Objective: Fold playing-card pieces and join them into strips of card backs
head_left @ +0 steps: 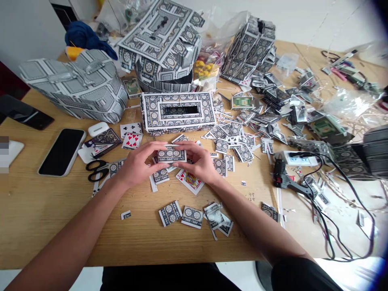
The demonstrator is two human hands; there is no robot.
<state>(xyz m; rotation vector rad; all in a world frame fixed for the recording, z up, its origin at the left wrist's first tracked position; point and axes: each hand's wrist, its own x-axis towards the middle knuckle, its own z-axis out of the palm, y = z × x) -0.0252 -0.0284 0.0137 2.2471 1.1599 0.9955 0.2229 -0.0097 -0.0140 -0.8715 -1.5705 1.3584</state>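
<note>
Closed fingers of the left hand (140, 163) and right hand (197, 162) pinch the card piece (171, 155) at its nine and three o'clock ends, apparently for steadiness, with the box (178, 122) near at twelve o'clock.

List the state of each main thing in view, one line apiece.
Left hand: fingers closed on the card piece
Right hand: fingers closed on the card piece
Card piece: held between both hands
Slotted box: standing on the table, slot open
Phone: lying flat, screen dark
Scissors: lying down, blade opening unclear
Glue gun: lying down, unheld
</note>
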